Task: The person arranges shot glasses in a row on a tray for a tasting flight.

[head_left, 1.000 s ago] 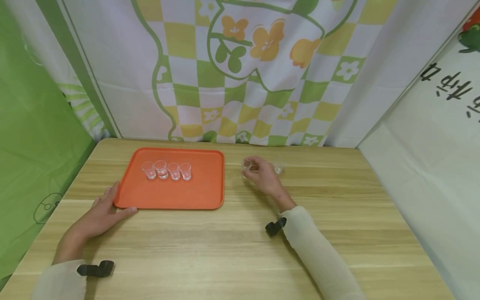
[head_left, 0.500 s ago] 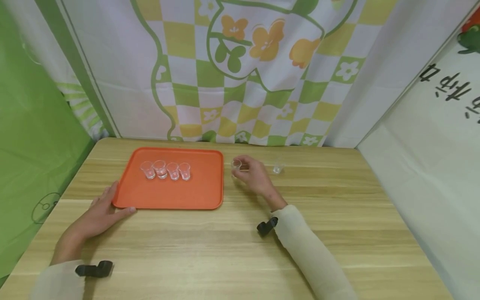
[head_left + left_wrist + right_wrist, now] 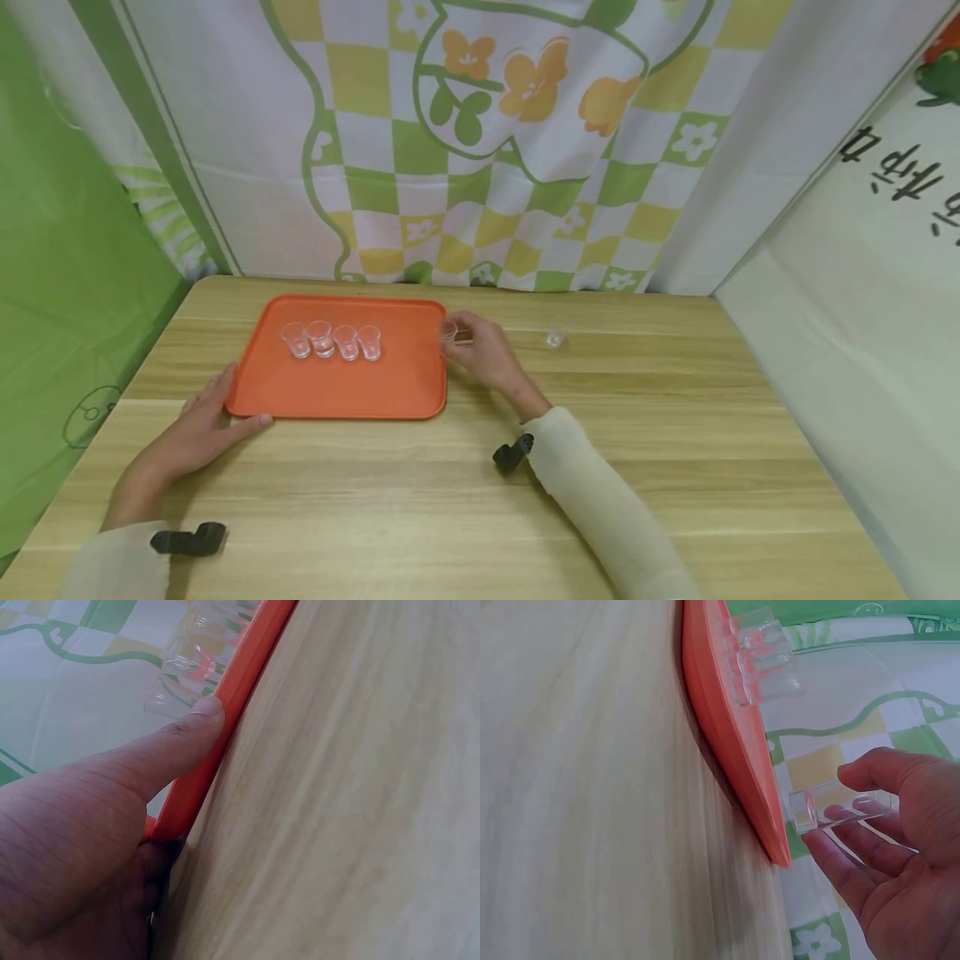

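In the head view my right hand (image 3: 483,350) pinches a clear shot glass (image 3: 447,331) at the tray's right rim. The right wrist view shows this glass (image 3: 825,804) between thumb and fingers, held above the table. My left hand (image 3: 202,425) rests against the front left corner of the orange tray (image 3: 352,396), thumb along the front rim and fingers along the left side. Its thumb (image 3: 176,746) touches the rim in the left wrist view. Several clear shot glasses (image 3: 347,342) stand in a row on the tray.
Another shot glass (image 3: 555,336) stands on the wooden table (image 3: 420,508) to the right of my right hand. A patterned curtain (image 3: 495,225) hangs along the table's back edge. Green cloth (image 3: 67,250) is at the left and a white sheet (image 3: 847,308) at the right.
My right hand has moved left with the shot glass, from the table beside the tray to the tray's right rim. The left hand stays at the tray's corner.
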### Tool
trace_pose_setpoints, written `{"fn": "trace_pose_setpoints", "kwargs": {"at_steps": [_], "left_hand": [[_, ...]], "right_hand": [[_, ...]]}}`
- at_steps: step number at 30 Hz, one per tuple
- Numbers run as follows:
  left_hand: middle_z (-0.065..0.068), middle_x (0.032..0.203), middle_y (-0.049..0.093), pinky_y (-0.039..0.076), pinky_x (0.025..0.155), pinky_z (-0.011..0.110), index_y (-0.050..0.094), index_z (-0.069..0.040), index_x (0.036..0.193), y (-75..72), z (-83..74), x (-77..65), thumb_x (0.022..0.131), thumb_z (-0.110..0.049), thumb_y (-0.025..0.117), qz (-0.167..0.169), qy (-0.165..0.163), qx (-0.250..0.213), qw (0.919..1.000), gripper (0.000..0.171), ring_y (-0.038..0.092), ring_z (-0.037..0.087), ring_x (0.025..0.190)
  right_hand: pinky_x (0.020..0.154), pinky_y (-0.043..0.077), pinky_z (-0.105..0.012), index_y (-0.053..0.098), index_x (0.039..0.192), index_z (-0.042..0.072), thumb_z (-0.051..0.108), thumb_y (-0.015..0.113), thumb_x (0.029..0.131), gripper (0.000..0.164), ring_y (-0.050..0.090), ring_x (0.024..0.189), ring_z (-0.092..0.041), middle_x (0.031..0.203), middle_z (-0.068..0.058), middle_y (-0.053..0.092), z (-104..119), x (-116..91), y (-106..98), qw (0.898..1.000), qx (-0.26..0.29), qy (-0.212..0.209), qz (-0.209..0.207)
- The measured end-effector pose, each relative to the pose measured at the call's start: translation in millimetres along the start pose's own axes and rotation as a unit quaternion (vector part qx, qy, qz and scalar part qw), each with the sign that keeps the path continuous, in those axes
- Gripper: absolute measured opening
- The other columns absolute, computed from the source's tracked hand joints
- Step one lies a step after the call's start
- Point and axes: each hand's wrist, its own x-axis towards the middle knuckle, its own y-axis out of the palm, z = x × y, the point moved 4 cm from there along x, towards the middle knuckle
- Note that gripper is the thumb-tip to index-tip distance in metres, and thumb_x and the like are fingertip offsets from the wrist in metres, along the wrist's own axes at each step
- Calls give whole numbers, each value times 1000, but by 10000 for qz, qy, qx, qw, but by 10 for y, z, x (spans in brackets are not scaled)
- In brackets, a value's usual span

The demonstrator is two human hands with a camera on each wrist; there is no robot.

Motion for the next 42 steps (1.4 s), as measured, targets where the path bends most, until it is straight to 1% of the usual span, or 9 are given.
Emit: {"fn": "trace_pose_setpoints", "kwargs": {"at_steps": [5, 13, 19, 25, 28, 32, 39, 42], "left_hand": [[35, 165, -6, -7, 113, 75, -11, -4, 163, 2, -5, -3, 101, -47, 62, 6, -5, -9, 10000, 105, -9, 57, 148], [35, 164, -6, -8, 113, 73, -11, -3, 163, -2, -11, -4, 102, -47, 62, -21, 41, 21, 10000, 105, -9, 56, 149], [36, 164, -6, -8, 113, 73, -11, -3, 163, -4, 0, 1, 102, -47, 62, -13, 18, 31, 10000, 105, -9, 56, 149], [35, 164, -6, -9, 114, 72, -11, -2, 162, -1, 10, 11, 102, -47, 62, -10, 47, 38, 10000, 105, -9, 56, 149], [35, 164, -6, -10, 115, 70, -11, -1, 162, -2, 4, 11, 102, -46, 62, -14, 74, 69, 9999, 104, -9, 56, 149], [34, 165, -6, -10, 116, 69, -10, -1, 162, -6, -4, 10, 102, -47, 62, -26, 86, 95, 9999, 104, -8, 55, 149], [35, 164, -7, -7, 113, 74, -12, -3, 162, -4, 3, 13, 102, -48, 61, 24, 20, 85, 10000, 105, -9, 56, 149], [35, 164, -6, -8, 114, 72, -12, -2, 162, -2, -3, 14, 102, -47, 61, 36, 36, 70, 10000, 105, -9, 56, 149]], "right_hand": [[81, 59, -26, 68, 121, 0, 5, 73, 96, 26, 72, 100, -26, 111, -11, 70, 35, 24, 91, 9999, -53, -27, 110], [86, 56, -26, 68, 121, 1, 7, 72, 97, 26, 71, 100, -23, 112, -10, 70, 122, 65, 221, 9991, -304, -213, 215], [87, 56, -25, 67, 126, -1, 8, 71, 98, 29, 70, 104, -23, 117, -10, 70, 195, 106, 315, 9988, -312, -146, 339], [86, 57, -26, 67, 126, 0, 9, 71, 98, 30, 70, 105, -23, 118, -10, 69, 242, 143, 377, 9987, -308, -58, 411], [88, 57, -28, 67, 126, -1, 8, 72, 98, 30, 70, 105, -25, 118, -11, 69, 244, 173, 404, 9987, -301, -40, 414], [89, 56, -28, 66, 126, -2, 7, 72, 97, 31, 70, 105, -27, 118, -13, 70, 253, 207, 443, 9986, -320, -16, 423], [88, 55, -24, 67, 127, -1, 9, 73, 97, 32, 70, 105, -25, 119, -12, 70, 238, 244, 499, 9982, -405, 44, 432], [88, 55, -24, 67, 126, 0, 9, 73, 97, 31, 70, 105, -24, 119, -11, 70, 224, 255, 512, 9981, -414, 113, 446]]}}
